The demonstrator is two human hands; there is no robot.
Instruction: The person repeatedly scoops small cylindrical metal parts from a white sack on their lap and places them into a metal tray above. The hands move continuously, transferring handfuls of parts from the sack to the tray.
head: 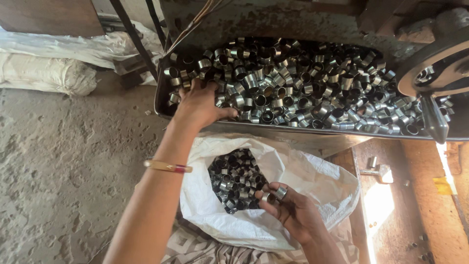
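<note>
Steel-grey, short, shiny metal ring sleeves lie heaped in a long dark metal tray that runs across the top of the view, under a rusty machine body. The left hand reaches over the tray's near rim into the left end of the heap, palm down, its fingers spread and curled among the rings; whether they have closed on any ring cannot be told, since the fingertips are buried. A thin gold bangle with a red patch sits on that forearm.

Lower down, the right hand hovers over the right edge of an open white woven plastic sack, which holds a smaller pile of the same rings. Its fingers are loosely bent, pinching one silver ring between thumb and forefinger, just beside the sack's pile.

A black handwheel with a handle stands at the tray's right end. Rolled white sacking lies on the rough concrete floor at upper left.
</note>
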